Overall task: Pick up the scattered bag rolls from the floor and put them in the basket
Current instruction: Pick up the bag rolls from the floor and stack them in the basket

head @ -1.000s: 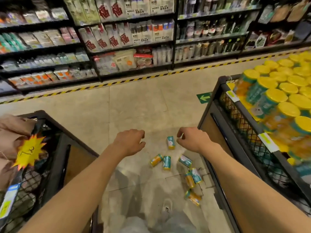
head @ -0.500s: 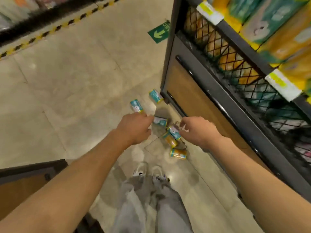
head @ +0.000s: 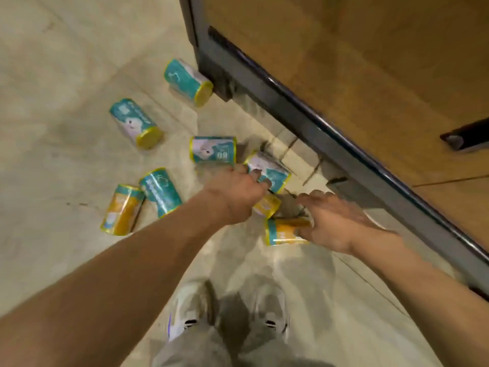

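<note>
Pick-up step: a teal bag roll [head: 270, 172] on the floor [head: 66, 62] beside the basket stand's base [head: 291, 112] is touched by the curled left hand [head: 235, 194], an orange roll [head: 284, 231] is reached by the loosely spread right hand [head: 333, 223], and firm closure is judged necessary before lifting.

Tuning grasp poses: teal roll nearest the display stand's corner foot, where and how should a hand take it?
Grip the teal roll across its round body, midway along, coming from above. It lies on its side on the floor, its yellow end beside the stand foot, so that end looks poorly reachable; the curved sides look clear for fingers and thumb.
</note>
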A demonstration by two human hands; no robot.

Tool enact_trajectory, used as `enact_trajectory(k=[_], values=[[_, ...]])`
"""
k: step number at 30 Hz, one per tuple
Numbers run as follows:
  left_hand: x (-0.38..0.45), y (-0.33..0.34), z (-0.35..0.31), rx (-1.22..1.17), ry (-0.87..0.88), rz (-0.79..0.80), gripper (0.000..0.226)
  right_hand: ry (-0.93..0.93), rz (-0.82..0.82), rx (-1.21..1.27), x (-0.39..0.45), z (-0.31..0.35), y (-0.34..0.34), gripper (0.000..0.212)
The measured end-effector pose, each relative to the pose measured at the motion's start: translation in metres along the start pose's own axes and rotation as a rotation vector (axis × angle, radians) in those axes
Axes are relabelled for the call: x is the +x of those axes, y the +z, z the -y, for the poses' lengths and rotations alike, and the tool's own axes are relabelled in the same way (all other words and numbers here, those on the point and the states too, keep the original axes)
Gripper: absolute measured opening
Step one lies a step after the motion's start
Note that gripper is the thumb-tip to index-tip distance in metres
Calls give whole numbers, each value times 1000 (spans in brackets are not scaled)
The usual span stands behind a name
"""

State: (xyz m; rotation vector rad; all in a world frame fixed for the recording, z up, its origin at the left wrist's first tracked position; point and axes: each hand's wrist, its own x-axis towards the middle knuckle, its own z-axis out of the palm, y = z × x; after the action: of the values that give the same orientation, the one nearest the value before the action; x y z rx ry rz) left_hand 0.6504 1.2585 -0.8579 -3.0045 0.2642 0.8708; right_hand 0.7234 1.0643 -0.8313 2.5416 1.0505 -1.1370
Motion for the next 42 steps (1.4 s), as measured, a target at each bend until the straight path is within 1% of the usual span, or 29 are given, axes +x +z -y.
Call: enact_trajectory(k=[3,5,7,8,11,14,16,17,18,20,24,26,29,31,34,36,39,42], values=[[48,69,2,73,39,-10,74,-12,-14,0,51,-14,71,70],[68,108,4,68,81,-92,82,-30,-5,20,75,-18,106,72],[83,137,6,87,120,-210,86,-49,5,12,92,-20,131,71],[90,146,6,95,114,-254,88,-52,7,11,98,-21,139,70],[102,154,0,129,88,-246,94,-50,38,-2,109,-22,157,74],[111,152,-5,150,105,-294,84,-75,81,-66,114,-21,164,82],[119,154,-8,132,141,-297,75,-77,105,-95,116,-19,163,86],[122,155,-9,127,158,-282,76,-70,110,-95,117,-19,163,87],[124,155,-9,126,162,-257,82,-61,111,-90,118,-18,162,88],[123,153,-8,126,142,-166,95,-45,120,-74,118,-17,160,89],[110,150,-2,73,63,-54,86,-50,114,-49,116,-16,159,82],[101,151,7,44,22,-29,88,-42,95,1,116,-17,157,78],[88,155,24,-27,-33,-84,83,-26,29,94,116,-18,150,72],[82,153,34,-67,-54,-111,79,-20,-20,123,115,-16,142,73],[68,139,47,-42,-79,-105,88,-27,-85,105,108,-12,121,78],[53,125,53,-56,-106,-137,87,-20,-123,121,97,-9,103,79],[16,97,55,-222,-158,-189,78,28,-182,239,63,-2,72,78],[-33,57,49,-497,-220,-225,64,72,-222,326,14,8,36,78]])
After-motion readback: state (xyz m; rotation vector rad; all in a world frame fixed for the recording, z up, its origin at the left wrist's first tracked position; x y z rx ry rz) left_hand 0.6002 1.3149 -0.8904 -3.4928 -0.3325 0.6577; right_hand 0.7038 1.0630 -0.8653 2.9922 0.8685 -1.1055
